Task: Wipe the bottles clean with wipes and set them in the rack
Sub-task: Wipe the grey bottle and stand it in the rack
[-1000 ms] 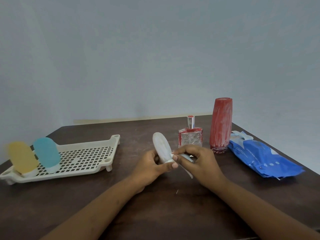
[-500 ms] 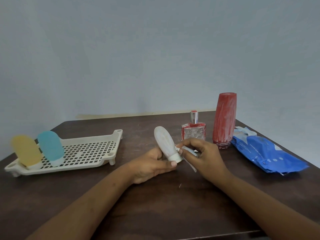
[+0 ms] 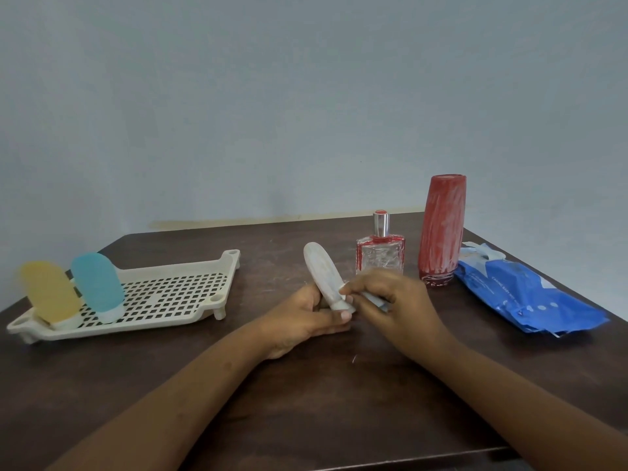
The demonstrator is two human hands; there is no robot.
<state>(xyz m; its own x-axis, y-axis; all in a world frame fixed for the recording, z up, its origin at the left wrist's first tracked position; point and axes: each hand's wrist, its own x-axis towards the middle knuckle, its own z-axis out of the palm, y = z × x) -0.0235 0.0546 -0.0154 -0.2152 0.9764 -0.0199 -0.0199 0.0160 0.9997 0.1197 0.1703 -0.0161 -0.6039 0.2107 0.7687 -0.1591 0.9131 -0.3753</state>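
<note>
Pale blue-grey wall backs a dark brown worktop [image 3: 306, 402]. At its left sits the cream rack [image 3: 176, 294], holding a yellow bottle [image 3: 51, 294] and a blue bottle [image 3: 97, 283], caps down. At right lie a blue wipes pack [image 3: 530, 300], a tall red bottle [image 3: 441, 229] and a glass perfume bottle [image 3: 380, 256]. The left hand [image 3: 306, 317] grips a white bottle [image 3: 321, 273] cap-down; the right hand [image 3: 394, 304] pinches a wipe [image 3: 373, 299] against its cap.

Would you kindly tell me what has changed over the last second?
Little: the right hand slid its wipe down toward the white bottle's cap end. The left hand keeps its grip on that bottle. The rack, perfume bottle, red bottle and wipes pack stayed put.
</note>
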